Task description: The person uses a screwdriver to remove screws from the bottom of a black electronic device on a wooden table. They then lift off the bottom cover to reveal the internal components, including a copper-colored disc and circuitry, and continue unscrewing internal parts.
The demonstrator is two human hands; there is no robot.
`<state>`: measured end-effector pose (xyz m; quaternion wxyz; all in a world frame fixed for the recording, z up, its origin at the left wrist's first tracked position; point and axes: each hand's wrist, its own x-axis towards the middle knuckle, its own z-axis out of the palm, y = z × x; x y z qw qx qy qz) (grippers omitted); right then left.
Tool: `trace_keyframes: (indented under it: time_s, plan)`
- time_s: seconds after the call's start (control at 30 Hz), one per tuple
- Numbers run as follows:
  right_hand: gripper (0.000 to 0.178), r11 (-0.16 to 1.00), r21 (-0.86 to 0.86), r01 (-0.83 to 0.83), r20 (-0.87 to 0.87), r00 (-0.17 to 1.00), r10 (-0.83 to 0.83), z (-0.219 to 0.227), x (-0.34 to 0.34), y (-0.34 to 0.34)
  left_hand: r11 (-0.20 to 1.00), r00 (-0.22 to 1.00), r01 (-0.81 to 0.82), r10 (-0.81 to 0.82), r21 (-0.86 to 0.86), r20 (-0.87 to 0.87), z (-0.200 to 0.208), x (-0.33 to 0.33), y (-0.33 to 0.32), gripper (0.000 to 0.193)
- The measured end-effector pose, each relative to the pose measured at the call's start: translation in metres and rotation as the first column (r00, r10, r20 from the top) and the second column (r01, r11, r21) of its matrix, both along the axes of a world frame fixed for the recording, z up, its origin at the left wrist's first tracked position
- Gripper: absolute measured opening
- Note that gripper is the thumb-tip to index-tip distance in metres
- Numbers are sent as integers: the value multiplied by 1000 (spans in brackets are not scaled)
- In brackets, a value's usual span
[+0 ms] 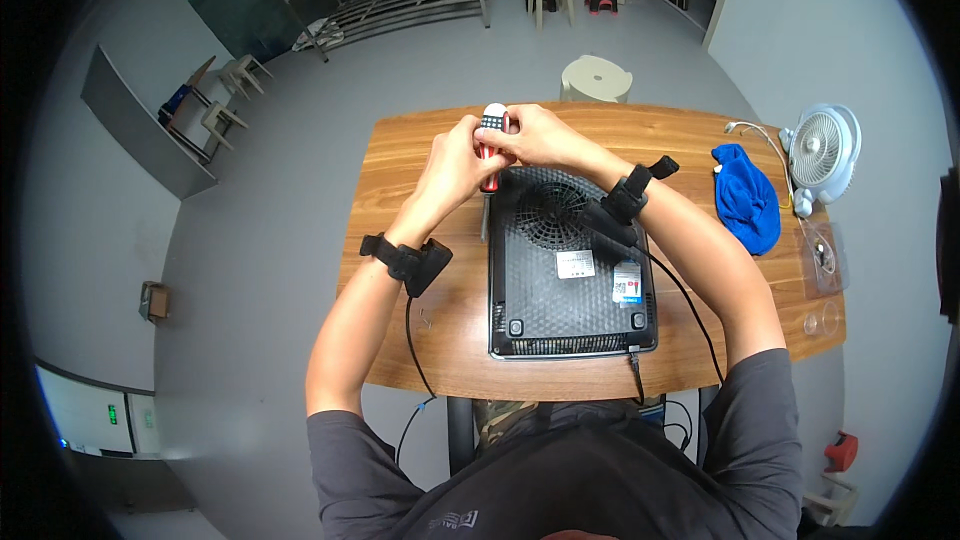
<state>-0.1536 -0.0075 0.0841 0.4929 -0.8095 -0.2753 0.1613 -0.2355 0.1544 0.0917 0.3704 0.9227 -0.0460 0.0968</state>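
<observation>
Grey floor fills the left of the room, with small pale stools against the wall and, further along at the back, a metal rack. Next comes the wood-grained counter, a few tiny loose pieces lying on its left half, too small to identify.

Beyond them, near the far edge, the left hand has its grip closed on a red handheld tool with a white rounded top and a dark dotted panel. From the other side the right hand grasps the same tool, fingers at its upper part. The step in hand seems to be adjusting or opening the tool; the next move probably calls for one grip steadying its body while the other works the top.

Just beside the tool, a flat black appliance lies underside up, vent grille showing. Past the far edge stands a cream stool. At the right lie a crumpled blue cloth, then a white fan and a clear plastic container.
</observation>
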Motion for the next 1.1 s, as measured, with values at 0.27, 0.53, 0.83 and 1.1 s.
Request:
trace_keyframes:
  time_s: [0.27, 0.53, 0.83, 1.1]
  plan:
    - [39, 997, 24, 76, 455, 887, -79, 27, 8, -4, 990, 992, 122, -121, -71, 20, -6, 24, 14, 31]
    - [32, 999, -17, -42, 615, 787, 43, 25, 34, 5, 975, 962, 183, -203, -126, -181, -73, 66, 52, 44]
    - [34, 986, -106, -132, 559, 812, 169, 11, 47, 12, 914, 875, 384, -406, -134, -263, -114, 71, 60, 82]
    - [33, 974, -134, -180, 488, 844, 223, 17, 47, 18, 924, 889, 344, -377, -166, -259, -125, 76, 53, 81]
